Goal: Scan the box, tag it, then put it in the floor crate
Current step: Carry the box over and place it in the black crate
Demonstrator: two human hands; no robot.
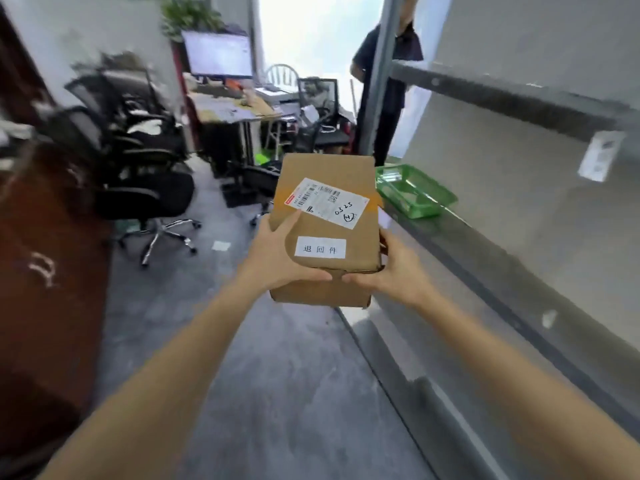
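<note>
A brown cardboard box [349, 233] is held out in front of me above the grey floor, in both hands. A white shipping label [327, 201] with a barcode and handwriting sits on its top. Below that label is a small white tag [320, 248] with printed characters. My left hand [277, 256] grips the box's left side, thumb on top. On the right edge, my right hand [391, 268] holds it with fingers curled under the front. No floor crate is in view.
A metal shelf [502, 258] runs along the right, with a green plastic tray [414, 192] on it. Black office chairs [138, 161] and a desk with a monitor [218, 53] stand ahead on the left. A person [384, 88] stands behind the shelf post. A brown cabinet [45, 258] is close on the left.
</note>
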